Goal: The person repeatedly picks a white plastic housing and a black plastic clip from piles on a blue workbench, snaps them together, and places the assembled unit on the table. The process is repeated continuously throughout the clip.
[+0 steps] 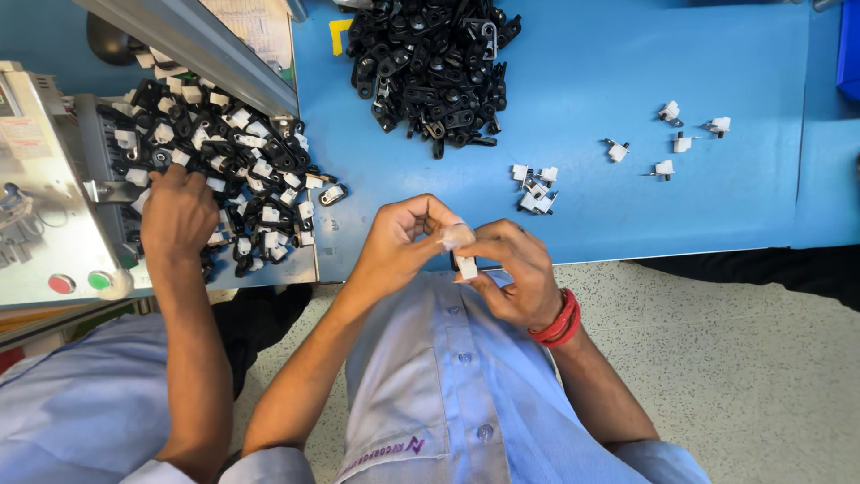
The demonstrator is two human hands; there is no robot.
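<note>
Head view: looking down at two hands over edge of a blue table [627, 215], above a light blue shirt [430, 376].
L hand [394, 244]: fingers curled shut, tips pinching top of a small white plastic part [466, 265] – part sits between both hands, just off the table's near edge.
R hand [515, 273]: closed on the same part from below/right; thumb & forefinger clamp it. Red bangles [560, 320] on that wrist.
Part detail: whitish, blocky; a pale blurred bit above it at the fingertips – can't tell what that is.
Black parts pile [434, 67]: heap of black clips at far side of table, well apart from hands.
White pieces, near [535, 188]: small cluster just beyond R hand.
White pieces, far [681, 139]: several scattered singly, further right.
Co-worker's hand [177, 213]: another person's hand at left, resting flat on a mixed heap of black-and-white assembled parts [242, 170].
Machine [45, 197]: grey box w/ red & green buttons, far left beside that heap.
Floor [735, 358]: speckled, below table edge.
</note>
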